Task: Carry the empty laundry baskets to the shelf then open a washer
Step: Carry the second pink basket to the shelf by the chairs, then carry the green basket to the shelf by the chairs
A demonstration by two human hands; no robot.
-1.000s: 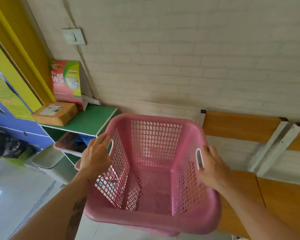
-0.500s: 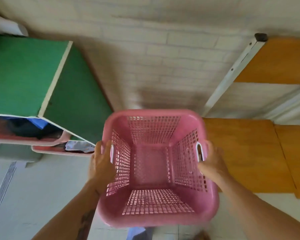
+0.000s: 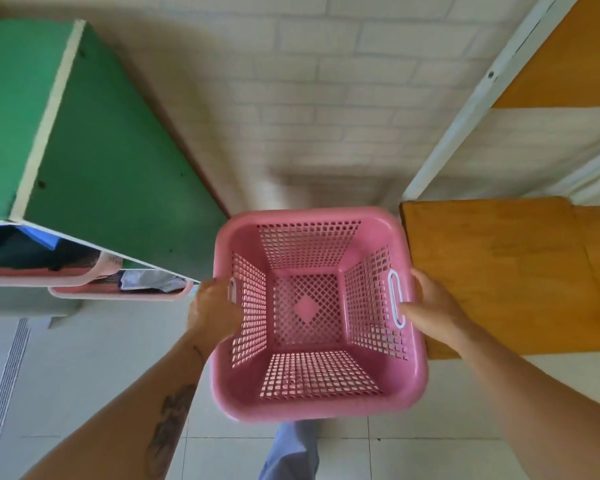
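Note:
An empty pink perforated laundry basket point(image 3: 309, 403) hangs upright in front of me, seen from straight above. My left hand point(image 3: 212, 310) grips its left rim at the handle slot. My right hand point(image 3: 430, 304) grips the right rim beside the white-edged handle slot. The basket sits in the gap between a green shelf unit point(image 3: 94, 161) on the left and an orange bench point(image 3: 492, 271) on the right. No washer is in view.
Two other pink baskets point(image 3: 118, 292) with items inside stick out of the green shelf's lower levels. A white brick wall point(image 3: 309, 98) is ahead. White metal bench supports point(image 3: 465, 105) rise at the right. The tiled floor point(image 3: 66, 375) lies below, with my trouser leg point(image 3: 291, 452) visible.
My view has tilted further down, now straight above the basket. The basket has gone lower between shelf and bench, and both hands keep their grip on its rims.

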